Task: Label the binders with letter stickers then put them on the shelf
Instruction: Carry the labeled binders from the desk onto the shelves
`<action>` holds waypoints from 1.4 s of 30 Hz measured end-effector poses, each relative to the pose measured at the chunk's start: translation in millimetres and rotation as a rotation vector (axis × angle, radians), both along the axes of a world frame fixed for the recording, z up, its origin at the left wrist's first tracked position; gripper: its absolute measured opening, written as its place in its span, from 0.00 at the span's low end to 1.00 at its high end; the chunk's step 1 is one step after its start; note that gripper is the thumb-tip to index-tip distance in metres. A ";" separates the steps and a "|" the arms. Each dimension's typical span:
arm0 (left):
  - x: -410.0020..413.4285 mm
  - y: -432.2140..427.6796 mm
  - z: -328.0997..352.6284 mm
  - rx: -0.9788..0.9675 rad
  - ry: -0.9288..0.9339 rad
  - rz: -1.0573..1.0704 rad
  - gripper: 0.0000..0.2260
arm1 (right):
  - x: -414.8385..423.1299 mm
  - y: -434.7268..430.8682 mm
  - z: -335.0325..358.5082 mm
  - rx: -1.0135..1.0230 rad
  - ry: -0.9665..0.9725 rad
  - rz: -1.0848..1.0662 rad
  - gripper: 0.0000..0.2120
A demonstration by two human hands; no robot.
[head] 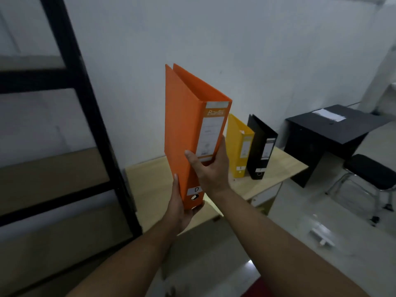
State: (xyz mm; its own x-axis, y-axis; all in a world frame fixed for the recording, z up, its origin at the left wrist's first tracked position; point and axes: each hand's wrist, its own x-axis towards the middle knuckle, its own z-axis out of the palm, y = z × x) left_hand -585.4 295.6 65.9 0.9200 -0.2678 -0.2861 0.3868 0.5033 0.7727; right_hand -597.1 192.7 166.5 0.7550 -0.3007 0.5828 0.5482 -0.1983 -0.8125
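A slip is judged the main risk: the orange binder (184,129) is held tall and upright, clear of the table (150,174), and most of its length stands above both grips, so a loosened hold could let the top tip over. A knock is also judged possible, since the black upright of the shelf (94,116) stands just left of the binder, and a top corner could be caught on it if the binder is swung in at a tilt. The covers gape slightly at the far top edge and could snag. The D sticker (196,190) low on the spine could be rubbed or lifted if a palm is dragged across it.

The binder is held in front of the wall, between shelf and table, spine turned near. Its base is cupped by the left hand (182,209), fingers laid up the left cover and palm closed under the bottom corner. Just above the sticker the spine is clasped by the right hand (211,168), thumb across the left cover and fingers wrapped round the right side. The yellow binder (239,151) and black binder (262,146) are left standing on the table, farther right
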 end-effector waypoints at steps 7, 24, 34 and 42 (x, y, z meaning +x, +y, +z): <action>-75.1 94.9 4.8 0.051 -0.014 0.190 0.34 | -65.0 89.5 9.1 -0.034 -0.084 0.147 0.34; -171.7 289.3 7.3 0.123 0.029 0.467 0.34 | -117.0 283.5 9.3 0.000 0.023 0.493 0.26; -175.6 390.6 6.8 0.120 0.148 0.497 0.28 | -105.1 382.6 5.6 0.098 0.216 0.534 0.25; -171.9 471.9 -0.5 0.071 0.083 0.595 0.25 | -90.9 459.6 3.3 0.183 0.286 0.494 0.31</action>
